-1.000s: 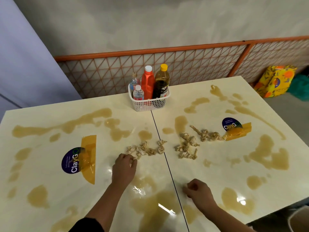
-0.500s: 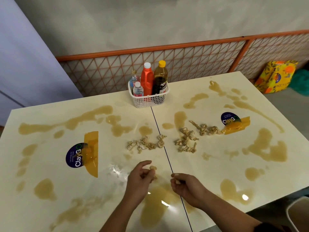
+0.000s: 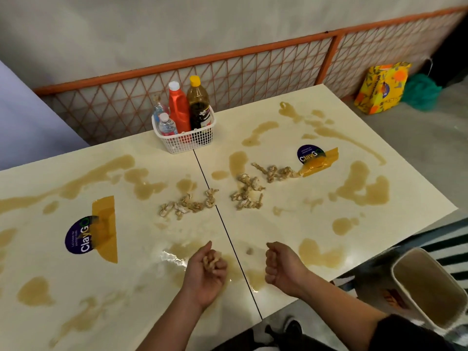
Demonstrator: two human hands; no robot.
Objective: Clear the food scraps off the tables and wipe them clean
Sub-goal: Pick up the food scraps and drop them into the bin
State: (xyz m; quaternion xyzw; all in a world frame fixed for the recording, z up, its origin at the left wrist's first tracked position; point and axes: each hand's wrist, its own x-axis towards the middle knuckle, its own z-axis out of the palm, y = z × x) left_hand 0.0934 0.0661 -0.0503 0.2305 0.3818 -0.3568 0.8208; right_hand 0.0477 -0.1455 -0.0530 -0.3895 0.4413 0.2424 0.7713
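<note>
two cream counters meet at a dark seam running from 12 o'clock down toward 5 o'clock. the left counter (image 3: 141, 236) and right counter (image 3: 291, 198) both carry brown spills (image 3: 359, 186). their near edge is at 6 o'clock, and the right counter's outer edge falls away at 3 o'clock. an orange fence (image 3: 253, 69) closes off the far side.

my left hand (image 3: 206, 269) lies palm up near the seam at 6 o'clock, fingers curled round a clump of scraps (image 3: 212, 259). my right hand (image 3: 283, 267) is just across the seam, clenched in a fist; i cannot tell whether anything is inside it. the space between the two hands is open.

loose scraps lie mid-counter. the left pile (image 3: 188, 205) has its long axis running 9 to 3 o'clock. the right pile (image 3: 247, 192) runs roughly 12 to 6, with a string of scraps (image 3: 274, 172) trailing toward 3 o'clock. one small bit (image 3: 249, 250) sits between my hands.

at 12 o'clock a white basket (image 3: 186, 141) straddles the seam, holding upright a red bottle (image 3: 178, 107), a dark bottle (image 3: 198, 107) and a small water bottle (image 3: 167, 125). at 4 o'clock, below the counter edge, stands an open bin (image 3: 430, 282).
</note>
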